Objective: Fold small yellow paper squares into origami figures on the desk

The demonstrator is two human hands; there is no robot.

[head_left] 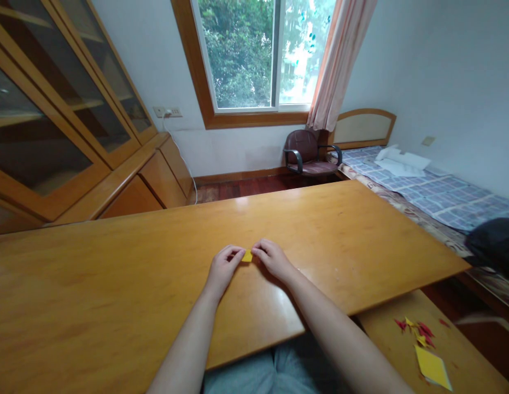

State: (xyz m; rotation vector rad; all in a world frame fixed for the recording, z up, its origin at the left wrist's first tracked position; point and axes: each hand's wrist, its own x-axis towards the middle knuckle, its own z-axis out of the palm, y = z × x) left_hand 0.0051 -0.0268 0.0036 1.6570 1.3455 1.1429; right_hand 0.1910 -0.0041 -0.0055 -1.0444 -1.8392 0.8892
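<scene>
A small piece of yellow paper (pixel 247 256) is held between my two hands, just over the wooden table (pixel 127 273). My left hand (pixel 226 266) pinches its left edge between thumb and fingers. At its right edge, my right hand (pixel 272 257) grips it the same way, fingertips closed together. The paper looks small and squarish; any folds in it are too fine to make out from here.
On a lower surface (pixel 385 317) at the right lie a stack of yellow paper squares (pixel 433 366) and several small red and yellow folded pieces (pixel 422 332). Beyond the table stand a maroon armchair (pixel 305 150), a bed (pixel 434 191) and a glass-fronted cabinet (pixel 74 98).
</scene>
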